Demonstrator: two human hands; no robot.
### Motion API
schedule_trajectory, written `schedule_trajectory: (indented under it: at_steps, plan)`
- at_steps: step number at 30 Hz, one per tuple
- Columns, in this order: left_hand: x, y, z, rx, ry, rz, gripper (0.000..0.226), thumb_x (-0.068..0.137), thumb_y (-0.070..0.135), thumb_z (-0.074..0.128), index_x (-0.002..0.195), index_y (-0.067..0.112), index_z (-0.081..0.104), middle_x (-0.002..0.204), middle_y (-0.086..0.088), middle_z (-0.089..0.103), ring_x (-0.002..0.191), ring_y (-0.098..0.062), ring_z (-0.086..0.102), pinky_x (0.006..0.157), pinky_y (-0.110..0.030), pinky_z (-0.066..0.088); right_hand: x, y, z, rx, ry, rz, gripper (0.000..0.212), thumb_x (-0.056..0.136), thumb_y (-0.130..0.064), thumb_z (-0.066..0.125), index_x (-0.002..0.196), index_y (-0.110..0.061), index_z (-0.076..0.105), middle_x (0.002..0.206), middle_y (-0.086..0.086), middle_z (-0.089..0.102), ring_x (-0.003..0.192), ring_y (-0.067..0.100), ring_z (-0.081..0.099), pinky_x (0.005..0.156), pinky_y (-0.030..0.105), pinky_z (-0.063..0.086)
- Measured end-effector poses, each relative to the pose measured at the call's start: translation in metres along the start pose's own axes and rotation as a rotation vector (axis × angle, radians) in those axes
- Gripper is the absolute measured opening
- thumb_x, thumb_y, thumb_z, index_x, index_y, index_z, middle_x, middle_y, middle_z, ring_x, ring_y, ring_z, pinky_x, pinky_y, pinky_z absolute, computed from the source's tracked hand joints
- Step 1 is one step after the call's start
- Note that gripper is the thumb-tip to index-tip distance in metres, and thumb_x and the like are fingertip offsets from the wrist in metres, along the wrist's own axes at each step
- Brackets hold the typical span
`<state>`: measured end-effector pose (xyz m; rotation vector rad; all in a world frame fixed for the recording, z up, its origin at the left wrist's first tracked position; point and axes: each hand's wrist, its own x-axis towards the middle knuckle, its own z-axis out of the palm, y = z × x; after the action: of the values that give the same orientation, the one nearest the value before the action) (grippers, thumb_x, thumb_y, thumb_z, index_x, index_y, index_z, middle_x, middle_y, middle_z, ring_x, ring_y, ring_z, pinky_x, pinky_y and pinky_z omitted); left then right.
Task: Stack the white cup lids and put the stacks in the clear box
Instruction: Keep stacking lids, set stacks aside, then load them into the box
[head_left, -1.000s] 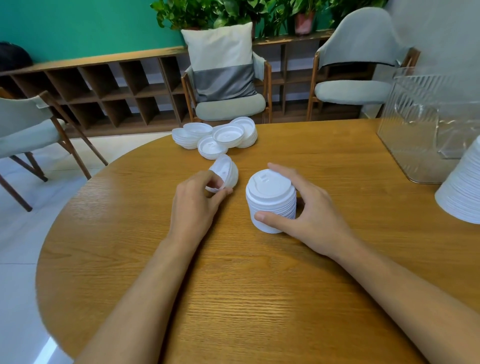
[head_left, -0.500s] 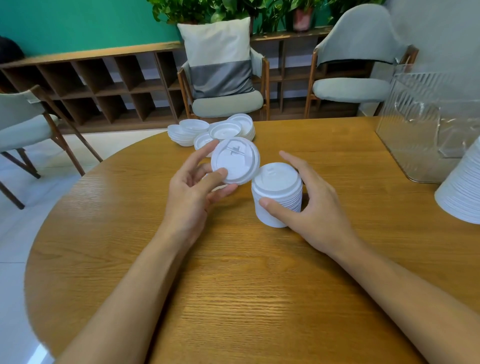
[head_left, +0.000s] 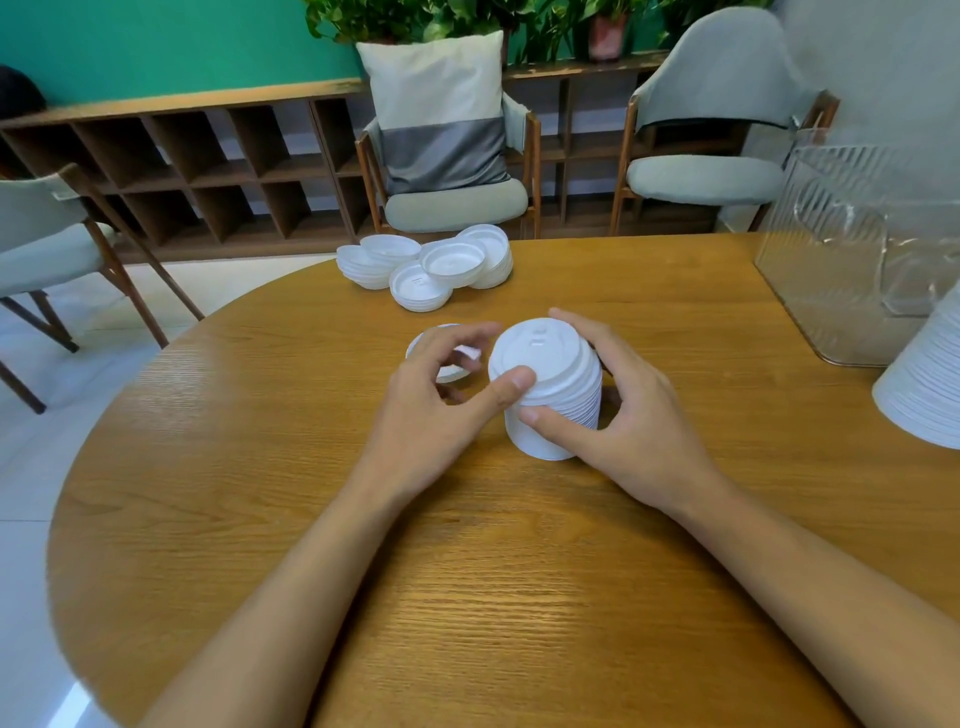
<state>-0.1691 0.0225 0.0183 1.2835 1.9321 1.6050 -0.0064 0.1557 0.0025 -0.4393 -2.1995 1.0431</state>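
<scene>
Currently steadying lid stack (head_left: 550, 382) mid-tabletop (head_left: 519, 582).
Gripping its side with right hand (head_left: 631, 423); resting left hand (head_left: 436, 415) thumb on top lid, fingers loosely curled, holding nothing. Loose lids (head_left: 423, 265) by far edge, clear box (head_left: 852, 249) at right edge.

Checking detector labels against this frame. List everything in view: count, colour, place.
lid stack: one, white, table centre, between the hands
single lid: one, white, on the table behind the left hand, partly hidden
loose lids: pile, too overlapped to count, white, far table edge
tall lid stack: one, white, right frame edge, cut off
box: one, clear, table's right side
table: one, brown wood, round
chairs: three, grey-green seats, beyond the table
pillow: one, white and grey, on the middle chair
shelf: one, brown, against the green wall
plants: green, on the shelf, count unclear
left hand: thumb touches the lid stack's top
right hand: grips the lid stack
</scene>
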Motion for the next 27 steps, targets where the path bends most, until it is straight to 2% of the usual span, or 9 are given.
schedule_trajectory:
  at_steps: [2,5,8,11,15,19,21,25,27]
  plan:
    - [0.000,0.004,-0.003,-0.082,-0.077,0.001,0.058,0.088,0.041,0.083,0.141,0.032,0.062,0.137,0.015,0.066,0.130,-0.003,0.059,0.099,-0.025,0.053,-0.001,-0.001,0.000,0.009,-0.022,0.000,0.080,0.080,-0.050,0.083,0.150,-0.039,0.047,0.140,-0.024,0.055,0.132,0.001,0.052,0.104,0.033,0.051]
    - [-0.002,0.011,-0.002,-0.188,-0.103,0.031,0.058,0.086,0.018,0.083,0.141,0.018,0.063,0.134,0.007,0.071,0.129,-0.006,0.062,0.102,-0.024,0.052,-0.001,-0.002,0.000,0.020,-0.032,-0.001,0.084,0.078,-0.050,0.084,0.151,-0.040,0.045,0.140,-0.024,0.056,0.132,0.001,0.052,0.107,0.038,0.051]
    - [-0.002,0.009,0.003,-0.115,0.027,0.072,0.061,0.076,0.034,0.094,0.131,0.022,0.071,0.122,0.008,0.074,0.120,-0.012,0.068,0.095,-0.028,0.055,0.000,-0.001,0.001,0.024,-0.044,0.018,0.094,0.076,-0.054,0.087,0.155,-0.050,0.036,0.144,-0.026,0.053,0.136,0.000,0.049,0.111,0.039,0.048]
    - [-0.005,0.009,0.013,-0.009,0.116,0.109,0.062,0.070,0.051,0.089,0.124,0.026,0.075,0.115,0.013,0.071,0.113,-0.012,0.067,0.087,-0.022,0.054,0.000,-0.001,0.003,0.016,-0.041,0.007,0.096,0.075,-0.051,0.089,0.156,-0.047,0.036,0.144,-0.026,0.053,0.135,-0.004,0.048,0.110,0.029,0.047]
    - [-0.005,0.009,0.019,0.080,0.153,0.142,0.057,0.073,0.045,0.094,0.124,0.026,0.075,0.115,0.014,0.069,0.113,-0.009,0.066,0.085,-0.019,0.054,0.000,0.000,0.003,0.031,-0.027,-0.003,0.090,0.075,-0.052,0.086,0.154,-0.041,0.043,0.143,-0.023,0.055,0.134,-0.002,0.050,0.106,0.024,0.048]
    - [-0.004,0.008,0.019,0.090,0.152,0.141,0.056,0.076,0.044,0.092,0.126,0.026,0.074,0.117,0.014,0.069,0.113,-0.008,0.065,0.085,-0.017,0.052,0.001,0.000,0.005,0.058,-0.022,-0.003,0.088,0.075,-0.053,0.085,0.152,-0.040,0.046,0.142,-0.020,0.057,0.134,0.001,0.053,0.107,0.037,0.051]
    - [-0.004,0.008,0.021,0.091,0.143,0.143,0.056,0.077,0.044,0.091,0.127,0.027,0.073,0.119,0.017,0.069,0.115,-0.007,0.063,0.084,-0.016,0.050,0.001,0.001,0.006,0.062,-0.020,-0.006,0.088,0.075,-0.050,0.086,0.152,-0.039,0.046,0.142,-0.020,0.058,0.133,0.001,0.054,0.107,0.038,0.051]
    - [-0.004,0.009,0.024,0.093,0.133,0.139,0.056,0.077,0.046,0.085,0.129,0.028,0.072,0.119,0.019,0.068,0.117,-0.004,0.061,0.084,-0.016,0.048,0.000,0.000,0.004,0.039,-0.041,-0.017,0.092,0.080,-0.039,0.088,0.157,-0.044,0.038,0.142,-0.023,0.056,0.132,-0.002,0.053,0.107,0.024,0.047]
    - [-0.004,0.008,0.025,0.111,0.123,0.143,0.055,0.077,0.047,0.083,0.128,0.030,0.071,0.119,0.019,0.067,0.119,-0.006,0.060,0.086,-0.017,0.047,0.000,0.002,0.005,0.013,-0.020,-0.056,0.086,0.081,-0.032,0.089,0.155,-0.035,0.045,0.143,-0.021,0.057,0.132,-0.002,0.053,0.106,0.021,0.045]
